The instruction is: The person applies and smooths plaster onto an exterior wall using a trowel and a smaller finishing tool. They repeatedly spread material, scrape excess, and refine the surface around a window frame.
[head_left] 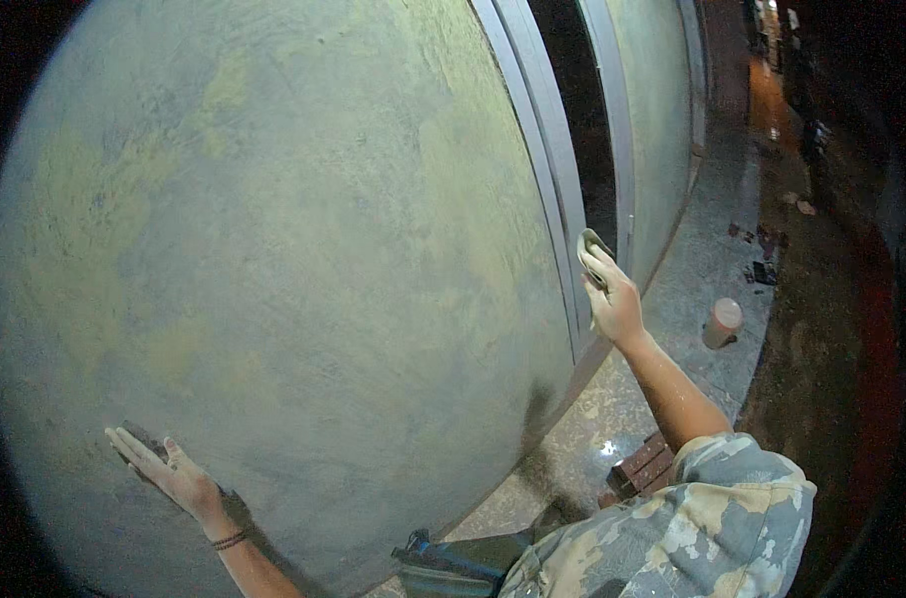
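1. The right hand (612, 299) closes its fingers around a folded pale cloth (590, 251), pressing it to the grey door frame (557, 179).
2. The left hand (164, 466) lies open and flat on the mottled green wall (273, 249), holding nothing.
3. By my judgement, rubbing is mid-way; the frame below the cloth looks untreated.

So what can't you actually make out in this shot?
- Head view: the folded pad in the right hand is mostly covered by the fingers.
- The gap behind the grey door frame is too dark.
- The litter on the wet floor is too small.
- The dark blue thing is cut by the lower edge.
- The left hand covers the wall.
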Tool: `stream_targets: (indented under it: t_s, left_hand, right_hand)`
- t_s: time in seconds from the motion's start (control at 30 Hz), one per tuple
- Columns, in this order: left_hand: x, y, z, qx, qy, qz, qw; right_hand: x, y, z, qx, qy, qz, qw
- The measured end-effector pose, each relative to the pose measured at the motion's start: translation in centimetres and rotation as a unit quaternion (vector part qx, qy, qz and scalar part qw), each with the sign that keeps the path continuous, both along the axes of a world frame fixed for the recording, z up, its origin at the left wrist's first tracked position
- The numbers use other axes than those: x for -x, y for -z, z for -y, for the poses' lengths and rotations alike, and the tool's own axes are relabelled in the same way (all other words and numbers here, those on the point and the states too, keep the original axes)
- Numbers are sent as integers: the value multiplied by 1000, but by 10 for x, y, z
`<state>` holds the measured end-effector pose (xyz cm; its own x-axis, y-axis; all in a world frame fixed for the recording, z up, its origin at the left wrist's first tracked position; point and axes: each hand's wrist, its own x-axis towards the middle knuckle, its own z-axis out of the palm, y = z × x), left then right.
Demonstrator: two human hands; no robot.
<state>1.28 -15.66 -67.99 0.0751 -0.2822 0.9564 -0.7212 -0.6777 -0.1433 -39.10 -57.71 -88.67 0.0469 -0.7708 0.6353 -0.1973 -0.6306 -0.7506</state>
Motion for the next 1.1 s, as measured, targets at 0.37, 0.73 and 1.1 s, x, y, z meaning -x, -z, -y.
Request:
stream_targets:
  t_s: [0.37,0.73,1.1]
  left_hand:
    - [50,-5,25,38,-2,-36,999]
    - [132,-32,60,-2,21,44,999]
    - [134,-38,91,23,26,68,997]
  right_hand:
    - [-2,147,-46,-92,-196,-121,969]
    - [259,411,-127,-364,-231,-613,662]
    - [457,467,-168,-479,-52,-582,655]
